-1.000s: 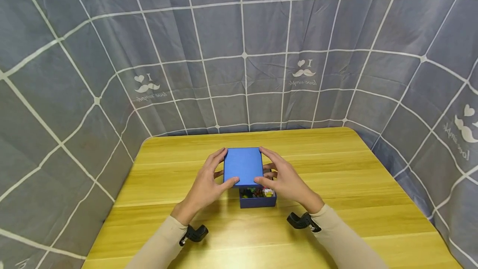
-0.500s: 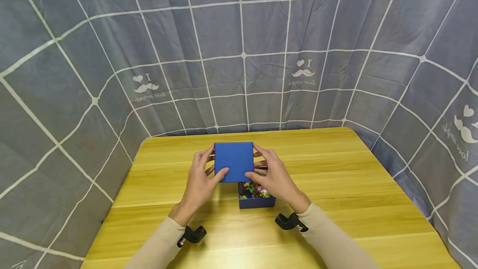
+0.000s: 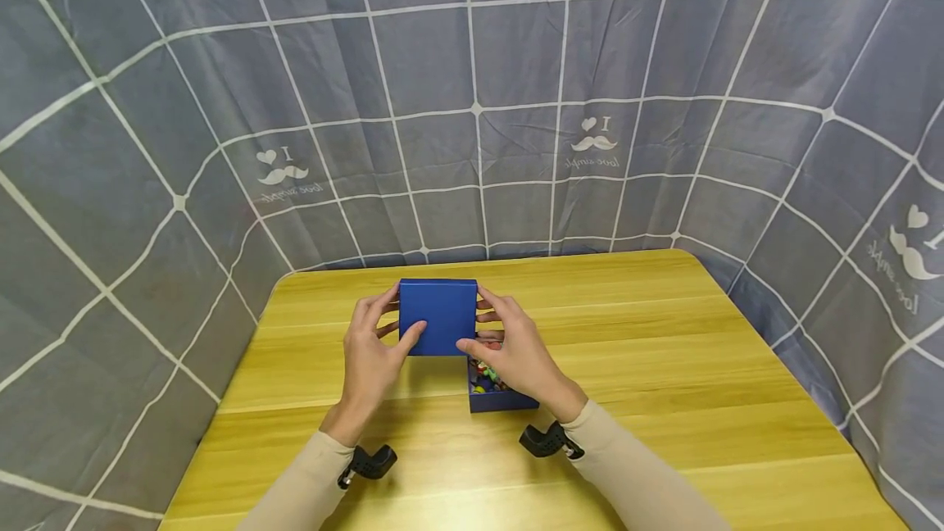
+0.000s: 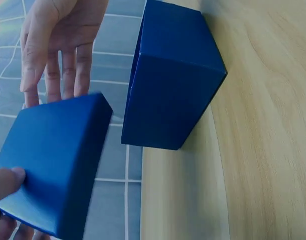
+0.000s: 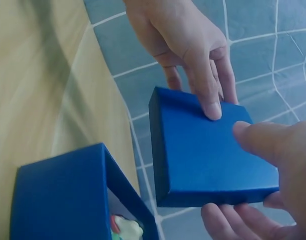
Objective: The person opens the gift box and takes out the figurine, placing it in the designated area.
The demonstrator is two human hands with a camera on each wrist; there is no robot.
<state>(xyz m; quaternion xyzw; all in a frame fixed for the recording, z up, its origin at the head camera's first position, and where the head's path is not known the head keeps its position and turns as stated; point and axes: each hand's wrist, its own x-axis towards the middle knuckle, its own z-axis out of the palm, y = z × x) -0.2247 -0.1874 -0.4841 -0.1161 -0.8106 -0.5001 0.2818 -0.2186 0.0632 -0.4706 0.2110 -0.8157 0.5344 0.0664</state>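
Note:
A blue square box lid [image 3: 438, 316] is held in the air by both hands, tilted so its top faces me. My left hand [image 3: 369, 363] grips its left edge, thumb on the top and fingers along the side. On the opposite edge, my right hand [image 3: 519, 359] grips it the same way. Below and to the right stands the blue box [image 3: 505, 402], open at the top. Small colourful pieces [image 3: 483, 374] lie inside, partly hidden by the right hand and the lid. In the right wrist view, one pale piece [image 5: 127, 229] shows within the box.
The box stands on a yellow wood-grain table [image 3: 664, 367]. A grey curtain [image 3: 516, 64] with white grid lines hangs behind the table and along both sides. Each wrist wears a black camera mount [image 3: 372, 462].
Both hands have carried the lid leftward off the box and tipped it more upright. More of the box's contents came into view; the right hand now covers part of them. The box stays put.

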